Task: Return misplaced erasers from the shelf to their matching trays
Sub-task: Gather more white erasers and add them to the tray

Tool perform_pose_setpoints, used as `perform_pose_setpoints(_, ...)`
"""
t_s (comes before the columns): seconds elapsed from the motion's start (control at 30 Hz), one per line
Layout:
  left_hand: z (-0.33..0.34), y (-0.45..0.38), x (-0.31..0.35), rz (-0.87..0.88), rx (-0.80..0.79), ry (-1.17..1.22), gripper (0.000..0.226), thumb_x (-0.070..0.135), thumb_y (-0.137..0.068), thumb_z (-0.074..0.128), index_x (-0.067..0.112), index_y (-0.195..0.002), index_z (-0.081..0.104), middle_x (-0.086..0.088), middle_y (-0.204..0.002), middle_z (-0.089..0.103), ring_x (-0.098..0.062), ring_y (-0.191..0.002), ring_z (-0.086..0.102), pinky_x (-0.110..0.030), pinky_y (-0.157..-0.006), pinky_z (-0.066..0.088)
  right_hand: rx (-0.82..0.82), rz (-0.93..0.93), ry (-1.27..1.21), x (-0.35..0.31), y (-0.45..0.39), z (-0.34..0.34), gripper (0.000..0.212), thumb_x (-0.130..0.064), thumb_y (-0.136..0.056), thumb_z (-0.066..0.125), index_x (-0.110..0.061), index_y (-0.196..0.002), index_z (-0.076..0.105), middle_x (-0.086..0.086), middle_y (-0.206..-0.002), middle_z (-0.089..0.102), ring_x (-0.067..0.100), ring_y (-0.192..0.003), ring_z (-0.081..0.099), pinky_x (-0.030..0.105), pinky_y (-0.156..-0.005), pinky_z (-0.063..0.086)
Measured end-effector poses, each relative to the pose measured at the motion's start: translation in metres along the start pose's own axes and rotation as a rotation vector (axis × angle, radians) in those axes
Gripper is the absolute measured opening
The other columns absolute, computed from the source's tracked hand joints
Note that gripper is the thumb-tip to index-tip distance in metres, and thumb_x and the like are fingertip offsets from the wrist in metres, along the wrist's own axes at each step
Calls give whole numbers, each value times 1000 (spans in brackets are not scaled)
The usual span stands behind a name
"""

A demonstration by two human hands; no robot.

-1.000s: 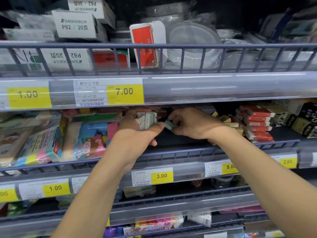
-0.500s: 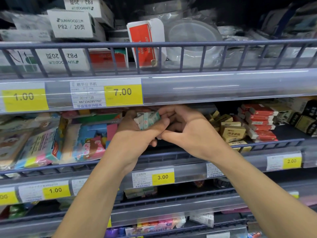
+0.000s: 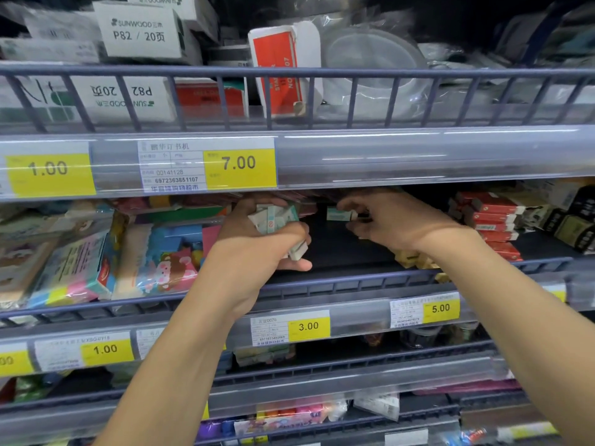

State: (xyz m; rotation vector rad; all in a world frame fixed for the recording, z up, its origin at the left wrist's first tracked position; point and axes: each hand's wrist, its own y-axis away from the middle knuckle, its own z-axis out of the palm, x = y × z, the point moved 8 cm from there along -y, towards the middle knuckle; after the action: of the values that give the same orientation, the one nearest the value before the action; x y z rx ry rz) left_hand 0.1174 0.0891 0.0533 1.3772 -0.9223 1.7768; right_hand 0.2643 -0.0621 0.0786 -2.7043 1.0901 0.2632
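My left hand (image 3: pixel 257 249) grips a bundle of several small white-and-green wrapped erasers (image 3: pixel 277 218) in front of the middle shelf. One eraser pokes out under its thumb (image 3: pixel 298 251). To its right, my right hand (image 3: pixel 396 222) reaches into the dark gap of the shelf, its fingertips pinching one more white-and-green eraser (image 3: pixel 338 214) that lies at the back. A small gap separates the two hands.
Colourful eraser packs (image 3: pixel 154 255) fill the shelf at the left. Red-and-black eraser boxes (image 3: pixel 492 217) are stacked at the right, with yellowish ones (image 3: pixel 415 260) under my right wrist. A blue wire rail (image 3: pixel 338 283) fronts the shelf. Price strips run above and below.
My right hand left the bundle and moved right and deeper into the shelf, onto a single eraser. The left hand kept its bundle and barely moved.
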Motion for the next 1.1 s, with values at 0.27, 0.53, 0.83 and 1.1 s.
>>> perform_pose_setpoints(0.27, -1, 1, 1, -6, 8, -3, 27, 0, -86, 78, 11, -108, 67, -18, -109, 72, -25, -83, 77, -29, -55, 60, -135, -15, 221, 3, -37, 20, 54, -35, -100, 52, -33, -152, 36, -3, -159, 36, 24, -138, 42, 33, -105, 39)
perform_pose_setpoints(0.53, 1, 3, 3, -6, -20, -18, 27, -2, -87, 76, 12, -108, 66, -18, -109, 71, -20, -78, 76, -29, -55, 60, -85, -45, 245, 7, -49, 25, 12, -32, -98, 56, -38, -106, 50, -1, -122, 58, 22, -101, 55, 32, -73, 43)
perform_pose_setpoints(0.83, 2, 1, 3, -5, -31, -34, 28, -1, -87, 76, 6, -113, 67, -14, -101, 71, -13, -70, 73, -28, -55, 60, -16, -97, 318, -4, -42, 19, 21, -33, -100, 51, -33, -119, 62, 0, -125, 62, 26, -107, 59, 35, -83, 50)
perform_pose_setpoints(1.1, -10, 15, 15, 67, -27, -4, 21, 5, -81, 84, 11, -95, 70, 0, -75, 76, -21, -66, 75, -32, -56, 62, 131, 6, -124, -23, 2, -9, 29, -34, -89, 65, -40, -116, 58, -15, -96, 65, 6, -85, 61, 15, -72, 47)
